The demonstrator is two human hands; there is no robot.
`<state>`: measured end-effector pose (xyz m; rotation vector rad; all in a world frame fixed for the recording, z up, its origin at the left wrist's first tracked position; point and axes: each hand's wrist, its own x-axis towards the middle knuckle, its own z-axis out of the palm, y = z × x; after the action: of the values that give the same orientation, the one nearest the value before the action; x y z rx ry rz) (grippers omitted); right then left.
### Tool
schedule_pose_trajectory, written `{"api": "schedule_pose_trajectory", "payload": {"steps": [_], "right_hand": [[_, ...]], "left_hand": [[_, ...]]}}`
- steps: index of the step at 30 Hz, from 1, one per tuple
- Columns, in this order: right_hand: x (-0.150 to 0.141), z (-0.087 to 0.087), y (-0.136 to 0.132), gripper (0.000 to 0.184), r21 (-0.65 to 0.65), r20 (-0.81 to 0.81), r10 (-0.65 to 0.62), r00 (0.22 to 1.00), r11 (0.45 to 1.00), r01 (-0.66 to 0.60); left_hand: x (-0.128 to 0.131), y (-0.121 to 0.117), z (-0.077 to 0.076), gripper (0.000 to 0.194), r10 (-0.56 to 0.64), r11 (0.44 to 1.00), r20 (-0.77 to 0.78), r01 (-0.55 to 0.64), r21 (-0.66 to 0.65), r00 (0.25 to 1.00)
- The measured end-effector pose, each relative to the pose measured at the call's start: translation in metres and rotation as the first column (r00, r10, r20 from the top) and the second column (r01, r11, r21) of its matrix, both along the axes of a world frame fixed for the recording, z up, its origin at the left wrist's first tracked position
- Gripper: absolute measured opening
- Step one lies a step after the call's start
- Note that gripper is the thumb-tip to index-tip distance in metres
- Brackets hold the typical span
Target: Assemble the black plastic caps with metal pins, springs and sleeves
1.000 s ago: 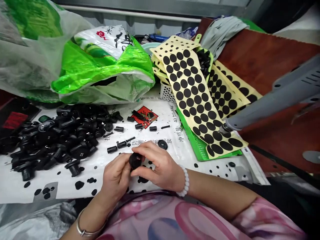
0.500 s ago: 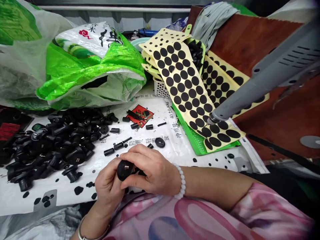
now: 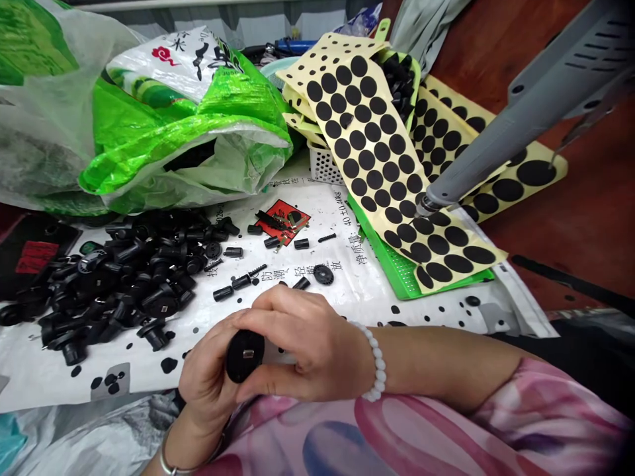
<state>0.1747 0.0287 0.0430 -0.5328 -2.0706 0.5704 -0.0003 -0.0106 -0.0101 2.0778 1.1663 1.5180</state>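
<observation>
A black plastic part with a round, flat face (image 3: 239,369) and a small metal piece in its middle is held close to my body. My left hand (image 3: 204,370) is closed round it from the left, hiding its rear portion. The thumb and fingers of my right hand (image 3: 317,347) grip its rim from the right. Just beyond my hands lie a loose black ring (image 3: 324,274), short black cylinders (image 3: 241,282) and thin black screw-like pieces (image 3: 258,270). To the left is a heap of similar black parts (image 3: 163,264).
A green and white plastic bag (image 3: 193,149) stands behind the heap. Sheets of black round stickers (image 3: 370,135) lean on a white basket (image 3: 325,164) and a green tray (image 3: 391,274). A grey tool with a metal tip (image 3: 476,158) slants over them. Red paper (image 3: 285,221) lies mid-table.
The black part has turned so that its round face shows more fully. Both hands stay closed on it and sit slightly lower in view. The camera view has shifted a little.
</observation>
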Motion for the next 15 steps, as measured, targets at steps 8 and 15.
{"api": "schedule_pose_trajectory", "payload": {"steps": [8, 15], "right_hand": [[0.005, -0.003, 0.002, 0.046, -0.038, -0.011, -0.002, 1.0, 0.999, 0.001], [0.02, -0.01, 0.018, 0.05, -0.335, -0.02, 0.036, 0.999, 0.941, -0.04]], "left_hand": [[0.01, 0.0, 0.016, 0.023, 0.046, 0.999, -0.162, -0.046, 0.004, 0.986], [0.021, 0.008, 0.018, 0.01, 0.11, 0.974, -0.179, -0.142, -0.177, 0.978]]}}
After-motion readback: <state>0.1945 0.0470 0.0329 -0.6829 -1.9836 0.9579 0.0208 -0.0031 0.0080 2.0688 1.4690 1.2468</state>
